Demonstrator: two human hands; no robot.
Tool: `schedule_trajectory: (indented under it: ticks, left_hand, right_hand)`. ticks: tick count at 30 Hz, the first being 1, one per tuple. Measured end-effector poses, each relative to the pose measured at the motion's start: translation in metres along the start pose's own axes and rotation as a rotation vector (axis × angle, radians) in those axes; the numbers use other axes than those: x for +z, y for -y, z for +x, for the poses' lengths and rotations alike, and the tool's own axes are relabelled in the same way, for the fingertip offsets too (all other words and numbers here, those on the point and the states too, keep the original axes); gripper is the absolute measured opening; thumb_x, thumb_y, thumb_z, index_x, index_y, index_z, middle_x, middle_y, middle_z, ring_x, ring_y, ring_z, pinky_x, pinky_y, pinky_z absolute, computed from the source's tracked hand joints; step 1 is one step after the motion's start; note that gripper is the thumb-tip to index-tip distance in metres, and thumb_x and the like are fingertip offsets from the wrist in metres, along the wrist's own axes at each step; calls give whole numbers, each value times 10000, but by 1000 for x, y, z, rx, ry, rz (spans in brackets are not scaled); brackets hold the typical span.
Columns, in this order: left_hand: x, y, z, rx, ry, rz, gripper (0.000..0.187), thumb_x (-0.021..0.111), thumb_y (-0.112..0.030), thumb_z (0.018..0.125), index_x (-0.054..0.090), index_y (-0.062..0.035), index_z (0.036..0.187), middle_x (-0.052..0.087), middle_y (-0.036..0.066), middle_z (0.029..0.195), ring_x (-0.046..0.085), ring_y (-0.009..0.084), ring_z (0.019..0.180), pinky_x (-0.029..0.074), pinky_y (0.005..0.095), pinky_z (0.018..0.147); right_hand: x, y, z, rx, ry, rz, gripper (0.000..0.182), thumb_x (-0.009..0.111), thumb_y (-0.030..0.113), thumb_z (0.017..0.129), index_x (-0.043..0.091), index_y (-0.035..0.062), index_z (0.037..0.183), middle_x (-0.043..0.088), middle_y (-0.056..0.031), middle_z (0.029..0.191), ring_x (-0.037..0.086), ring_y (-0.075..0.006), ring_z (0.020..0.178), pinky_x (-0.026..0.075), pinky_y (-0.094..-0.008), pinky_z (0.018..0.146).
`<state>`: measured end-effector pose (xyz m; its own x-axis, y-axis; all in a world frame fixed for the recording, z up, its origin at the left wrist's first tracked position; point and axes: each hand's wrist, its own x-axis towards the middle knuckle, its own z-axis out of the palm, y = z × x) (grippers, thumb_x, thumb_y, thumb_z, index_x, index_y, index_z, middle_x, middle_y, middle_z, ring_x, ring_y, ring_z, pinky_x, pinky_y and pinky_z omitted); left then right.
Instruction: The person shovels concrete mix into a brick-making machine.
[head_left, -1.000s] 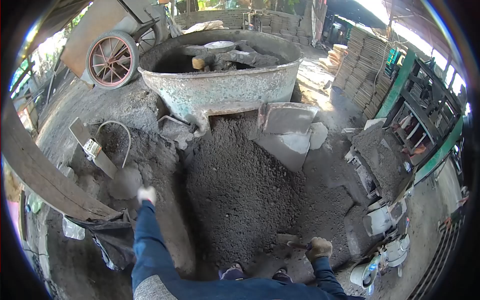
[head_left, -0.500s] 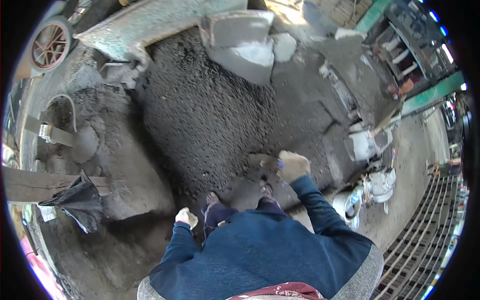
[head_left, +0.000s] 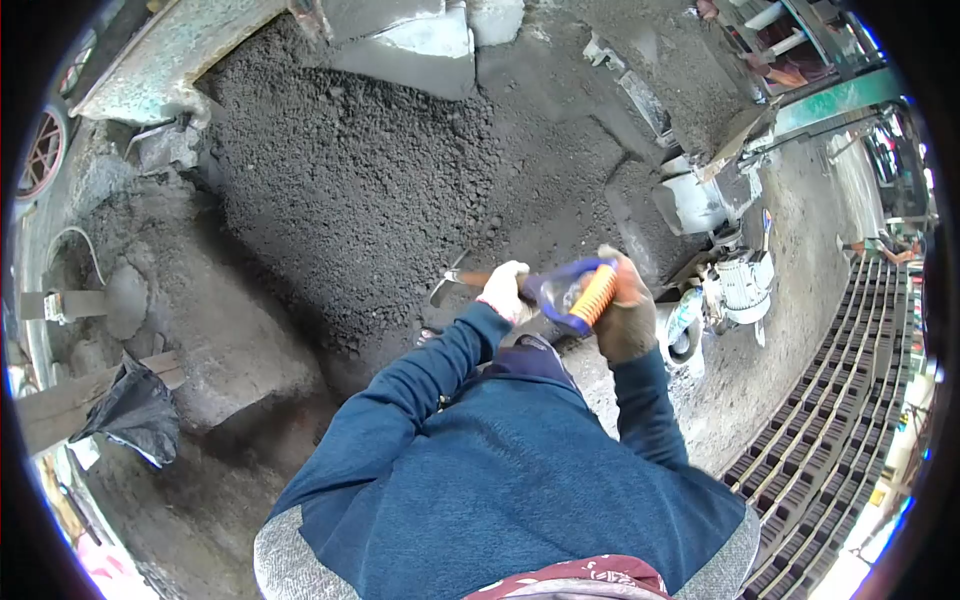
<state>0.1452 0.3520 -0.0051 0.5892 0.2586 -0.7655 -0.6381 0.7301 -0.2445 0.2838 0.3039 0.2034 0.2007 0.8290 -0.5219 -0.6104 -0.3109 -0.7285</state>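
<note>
A shovel (head_left: pixel 541 287) with a blue D-shaped handle and an orange ribbed grip lies across the front of my body. My left hand (head_left: pixel 507 291), in a pale glove, is closed around its shaft just below the handle. My right hand (head_left: pixel 630 308), in a dirty gloved cover, is closed on the orange grip. Left of my hands the shovel's metal blade (head_left: pixel 445 287) shows edge-on, over the dark, crumbly heap (head_left: pixel 350 190) in front of my feet.
A concrete block (head_left: pixel 225 320) stands on the left beside a wooden beam with a black plastic bag (head_left: pixel 135 410). To the right are a motor (head_left: pixel 742 285) and a green steel beam (head_left: pixel 835 105). Rows of dark blocks (head_left: pixel 830 390) line the far right.
My left hand has moved up and right from beside my leg onto the shovel's shaft. My right hand has shifted right, and the shovel has risen. The view has turned slightly right.
</note>
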Motion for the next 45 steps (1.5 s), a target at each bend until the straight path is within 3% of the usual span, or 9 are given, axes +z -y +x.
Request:
schedule_trajectory:
  ticks: [7,9,13,18,26,30,34,39,45]
  left_hand:
    - [-60,-26,26,611,307,982,191,656,-114,876,667,10,1021,678,104,894,653,238,755,571,383,711]
    - [9,-10,-43,212,161,575,212,669,-117,889,681,25,1045,685,98,905,655,215,763,559,363,699]
    - [44,-6,-49,498,-17,1017,331,710,-268,880,666,23,1030,668,80,886,627,174,778,526,325,709]
    - [32,19,-76,414,99,173,689,368,-604,1002,568,24,1205,654,166,958,644,315,868,533,441,847]
    - [82,34,30,954,-123,119,195,609,-202,938,612,-9,908,646,110,753,646,224,708,543,377,730]
    - [25,48,73,1240,-217,383,188,588,-178,945,591,2,1000,657,107,777,639,213,711,527,351,715]
    - [-40,126,-28,844,-277,-333,268,587,-229,954,596,-1,1093,597,86,778,599,222,685,537,374,680]
    - [-125,232,-118,874,-538,-370,276,574,-218,917,476,-91,693,481,58,555,494,206,462,487,405,501]
    - [-106,187,-57,895,-430,-347,133,599,-155,926,546,-69,839,477,29,578,489,185,464,481,379,498]
  right_hand:
    - [-117,-107,121,564,-12,-294,496,644,443,937,574,33,1206,654,-196,1069,679,-310,906,584,-436,752]
    - [-90,-129,168,832,-34,-200,456,686,381,919,571,40,1199,675,-168,970,682,-280,809,578,-406,721]
    - [-106,-219,331,513,343,-629,263,683,243,893,622,19,1018,664,-153,782,657,-312,633,552,-458,578]
    - [-112,-206,437,590,105,-499,88,635,60,861,596,-1,911,647,-171,737,642,-339,570,533,-489,525]
    - [-158,-239,581,322,-84,-959,368,686,217,868,641,-50,1117,718,-232,932,730,-339,773,590,-467,671]
    - [-133,-247,551,474,-75,-1177,378,587,318,941,656,-18,1099,720,-229,922,726,-342,783,578,-458,670]
    - [-166,-337,381,364,395,-1693,340,541,302,943,679,24,803,682,-153,650,673,-313,563,543,-459,567]
    - [-169,-344,200,740,-138,-1034,378,654,133,839,459,13,1140,641,-205,772,678,-350,585,548,-468,478]
    - [-215,-357,314,604,139,-962,167,533,154,959,507,-6,1002,609,-126,625,603,-299,448,507,-447,421]
